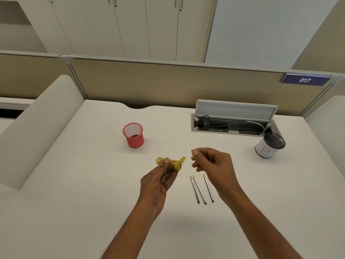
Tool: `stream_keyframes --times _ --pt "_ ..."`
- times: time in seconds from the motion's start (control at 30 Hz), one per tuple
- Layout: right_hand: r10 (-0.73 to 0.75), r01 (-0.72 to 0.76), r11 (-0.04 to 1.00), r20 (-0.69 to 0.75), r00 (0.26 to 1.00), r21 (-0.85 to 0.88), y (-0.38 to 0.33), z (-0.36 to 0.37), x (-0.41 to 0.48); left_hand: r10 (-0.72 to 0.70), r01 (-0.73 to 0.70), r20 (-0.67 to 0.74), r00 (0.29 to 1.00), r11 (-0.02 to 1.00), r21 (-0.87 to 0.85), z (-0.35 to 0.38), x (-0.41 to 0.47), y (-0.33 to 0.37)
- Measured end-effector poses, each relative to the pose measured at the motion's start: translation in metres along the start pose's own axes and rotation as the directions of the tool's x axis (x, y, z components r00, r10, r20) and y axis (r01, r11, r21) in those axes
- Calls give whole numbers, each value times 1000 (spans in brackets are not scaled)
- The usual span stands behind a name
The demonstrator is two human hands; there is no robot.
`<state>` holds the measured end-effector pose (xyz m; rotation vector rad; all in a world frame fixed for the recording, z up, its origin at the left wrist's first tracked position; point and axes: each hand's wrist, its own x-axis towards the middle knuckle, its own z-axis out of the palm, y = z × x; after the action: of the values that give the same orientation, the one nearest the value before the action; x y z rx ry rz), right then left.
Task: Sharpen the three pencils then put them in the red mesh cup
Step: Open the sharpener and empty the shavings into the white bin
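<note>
pencils: 3 (pixel 201 189), side by side on desk (pixel 93 184), tips away, under right hand
sharpener: 1, yellow (pixel 169 163), lid flipped open, pinched in left hand (pixel 156 184)
right hand (pixel 212 163): empty, fingers loosely curled
red mesh cup: 1 (pixel 133 135), upright, empty
black mesh cup: 1 (pixel 269 145), far right

Three pencils (pixel 201 189) are lying side by side on the desk, tips pointing away. Red mesh cup (pixel 133 135) is standing upright, empty, beyond them to the left.

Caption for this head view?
Left hand holds a yellow sharpener; three pencils lie beside an empty red cup.
</note>
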<state>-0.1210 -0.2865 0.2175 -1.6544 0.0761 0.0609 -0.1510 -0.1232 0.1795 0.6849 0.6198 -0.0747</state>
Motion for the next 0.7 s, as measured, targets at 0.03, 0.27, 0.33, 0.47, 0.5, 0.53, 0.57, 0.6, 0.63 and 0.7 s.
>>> stream_keyframes --times 0.03,0.27,0.33,0.47,0.5,0.53,0.57,0.6,0.63,0.7 --pt "5 -5 1000 13 1000 16 -8 0 -2 7 -7 0 1000 1000 -1 1 -1 0" --pt "132 -134 986 27 991 97 -21 10 -9 40 -40 18 999 999 -3 7 -3 3" --pt "182 -185 972 28 983 144 -20 11 -10 43 -43 18 999 999 -5 8 -4 4" --pt "275 -274 930 34 961 245 -17 12 -11 51 -51 5 999 999 -11 8 -4 4" --pt "295 -294 918 37 955 265 -16 12 -11 52 -52 1 999 999 -11 7 -4 4" --pt "314 -312 906 42 949 287 -15 12 -12 53 -53 1 999 999 -10 7 -4 4" --pt "332 -330 892 49 942 310 -15 11 -12 53 -53 3 999 999 -9 7 -5 4" --pt "350 -348 877 56 935 330 -15 11 -12 51 -51 4 999 999 -8 7 -5 3" --pt "366 -365 864 63 928 347 -14 11 -12 49 -49 4 999 999 -9 7 -5 3" --pt "397 -397 839 80 914 373 -13 11 -12 43 -43 4 999 999 -12 6 -5 2"
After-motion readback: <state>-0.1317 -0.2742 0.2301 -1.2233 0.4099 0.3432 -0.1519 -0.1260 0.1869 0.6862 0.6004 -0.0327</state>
